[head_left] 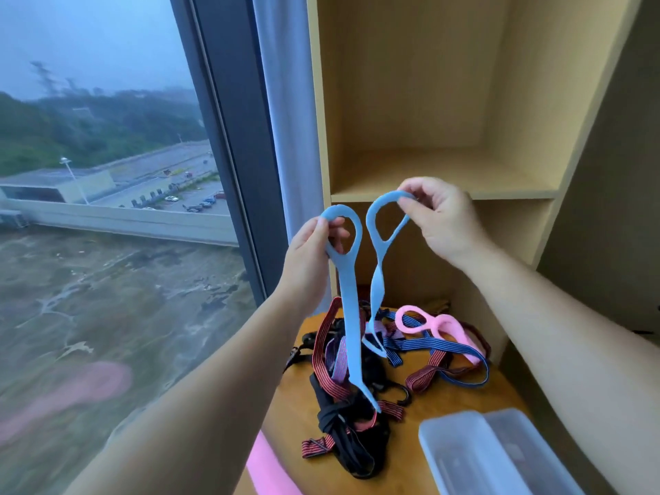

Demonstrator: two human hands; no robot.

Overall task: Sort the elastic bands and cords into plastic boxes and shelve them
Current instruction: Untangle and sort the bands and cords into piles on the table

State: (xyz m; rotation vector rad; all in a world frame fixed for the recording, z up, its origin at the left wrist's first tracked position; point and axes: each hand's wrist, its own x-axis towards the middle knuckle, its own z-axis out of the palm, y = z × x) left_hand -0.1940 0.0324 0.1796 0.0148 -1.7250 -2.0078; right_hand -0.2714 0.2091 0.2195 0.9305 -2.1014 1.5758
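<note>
I hold a light blue elastic band [349, 316] up in front of the shelf. My left hand [310, 259] pinches one looped end. The other looped end is gripped by my right hand [443, 219]. The band's middle hangs down into a tangled pile of cords [350, 387] on the wooden table [460, 398]: red-and-black striped, blue striped and black ones. A pink elastic band [446, 326] lies at the pile's far right. Two clear plastic boxes [496, 455] stand at the table's near right corner.
A light wooden shelf unit [443, 196] rises behind the table, with an open compartment at hand height and another below it. A large window [107, 209] and a pale curtain [282, 137] are to the left. Something pink [268, 469] shows at the table's near edge.
</note>
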